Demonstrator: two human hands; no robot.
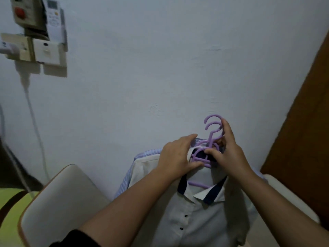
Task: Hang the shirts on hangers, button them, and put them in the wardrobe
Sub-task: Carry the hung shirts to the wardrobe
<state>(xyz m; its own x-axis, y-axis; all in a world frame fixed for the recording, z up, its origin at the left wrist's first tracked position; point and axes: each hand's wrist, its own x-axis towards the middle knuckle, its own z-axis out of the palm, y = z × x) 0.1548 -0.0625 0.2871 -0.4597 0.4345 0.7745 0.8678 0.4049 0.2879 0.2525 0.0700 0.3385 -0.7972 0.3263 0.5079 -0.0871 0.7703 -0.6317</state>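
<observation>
**Shirts gathered on purple hangers, held up by both hands**

White button-front shirt with a navy-trimmed collar [192, 216] hangs on a lilac plastic hanger [199, 184], its front closed by small dark buttons, facing the viewer in the lower middle of the view. Directly behind the white shirt is a blue-and-white striped shirt [147, 152], only its shoulder and edge showing to the white shirt's left. It seems to hang on a second lilac hanger, since two purple hooks [212, 125] rise side by side above the white shirt's collar.

The right hand [226, 154] is just above the white shirt's collar, fingers and thumb curled around the hanger necks below the hooks, apparently bunching them so both shirts can be carried as one. The left hand [178, 155] is beside it, at the left of the collar, fingers bent over the collar and hanger top, likely steadying or aligning the shirts. What exactly its fingertips pinch is hidden.

Behind the shirts is a pale plaster wall [160, 68]. To the white shirt's left stands a white chair back with a wooden rim [58, 202]. To its right, a brown wooden panel [302, 131], perhaps the wardrobe, runs up the frame's edge. Far above and left of the shirts, switch boxes and a remote in a holder [39, 32] are fixed to the wall.

The shirts look ready for the wardrobe.
</observation>
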